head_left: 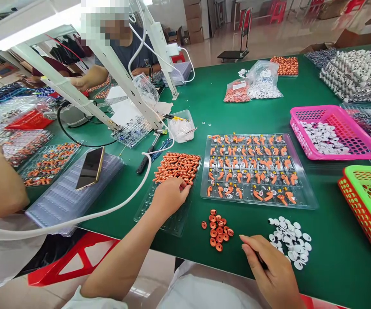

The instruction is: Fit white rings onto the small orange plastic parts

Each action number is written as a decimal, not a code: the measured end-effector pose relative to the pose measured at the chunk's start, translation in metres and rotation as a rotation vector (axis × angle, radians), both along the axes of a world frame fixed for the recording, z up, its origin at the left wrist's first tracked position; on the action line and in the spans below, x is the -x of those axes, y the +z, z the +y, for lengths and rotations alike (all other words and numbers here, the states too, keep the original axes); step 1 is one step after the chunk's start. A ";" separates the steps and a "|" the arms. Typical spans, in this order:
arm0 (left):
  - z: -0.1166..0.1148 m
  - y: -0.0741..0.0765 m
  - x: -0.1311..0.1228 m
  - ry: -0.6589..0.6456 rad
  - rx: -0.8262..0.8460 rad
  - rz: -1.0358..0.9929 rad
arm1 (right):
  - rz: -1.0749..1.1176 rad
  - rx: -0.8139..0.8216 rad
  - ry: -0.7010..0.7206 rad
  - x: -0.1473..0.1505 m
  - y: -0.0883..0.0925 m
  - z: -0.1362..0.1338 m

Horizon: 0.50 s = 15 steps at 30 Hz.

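My left hand [170, 195] reaches onto a clear tray [164, 221] with a heap of small orange plastic parts [176, 165] at its far end. Its fingers are closed in a pinch at the heap's right edge, around an orange part. Over the table's front edge hovers my right hand [270, 268], thumb and forefinger slightly apart with nothing visible between them. Beside its fingertips lies a loose group of orange cup-shaped pieces [219, 231]. A pile of white round pieces [293, 240] is just beyond that hand. A larger clear tray [307, 199] carries rows of orange stemmed parts.
A pink basket [336, 153] holds white pieces; green and red baskets [362, 171] stand at the right edge. A white cable [121, 208] crosses the left side. A phone [90, 168] lies on stacked trays [63, 201]. Co-workers sit left and opposite.
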State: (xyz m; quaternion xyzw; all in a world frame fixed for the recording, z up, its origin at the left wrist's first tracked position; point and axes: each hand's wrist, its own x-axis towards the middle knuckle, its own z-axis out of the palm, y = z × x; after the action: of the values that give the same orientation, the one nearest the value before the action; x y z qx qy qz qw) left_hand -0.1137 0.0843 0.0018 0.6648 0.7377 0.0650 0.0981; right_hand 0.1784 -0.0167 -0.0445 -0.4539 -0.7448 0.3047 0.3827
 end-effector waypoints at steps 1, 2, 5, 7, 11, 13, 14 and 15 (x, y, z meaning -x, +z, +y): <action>0.000 0.000 0.000 -0.002 0.000 -0.001 | -0.003 0.002 -0.001 0.000 0.000 0.000; 0.001 0.001 -0.001 -0.004 -0.001 -0.002 | -0.005 0.004 -0.003 0.000 0.000 0.000; 0.002 0.000 -0.003 -0.005 -0.010 -0.005 | -0.010 0.006 -0.011 0.000 0.000 0.000; 0.003 -0.001 -0.003 -0.002 -0.019 -0.007 | -0.008 0.003 -0.016 0.001 0.000 -0.001; 0.004 -0.003 -0.003 0.005 -0.035 -0.020 | 0.010 -0.003 -0.013 0.001 0.002 0.000; 0.003 -0.001 -0.002 0.010 -0.046 -0.032 | 0.017 -0.002 -0.011 0.001 0.002 0.000; 0.001 0.001 -0.001 0.014 -0.051 -0.039 | 0.020 -0.001 -0.011 0.001 0.002 0.000; -0.001 0.003 -0.001 0.019 -0.056 -0.047 | 0.025 0.002 -0.010 0.001 0.002 0.001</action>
State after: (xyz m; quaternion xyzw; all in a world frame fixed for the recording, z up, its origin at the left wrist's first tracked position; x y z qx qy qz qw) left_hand -0.1123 0.0833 0.0047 0.6586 0.7392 0.1023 0.0962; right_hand 0.1772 -0.0161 -0.0423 -0.4543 -0.7374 0.3091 0.3929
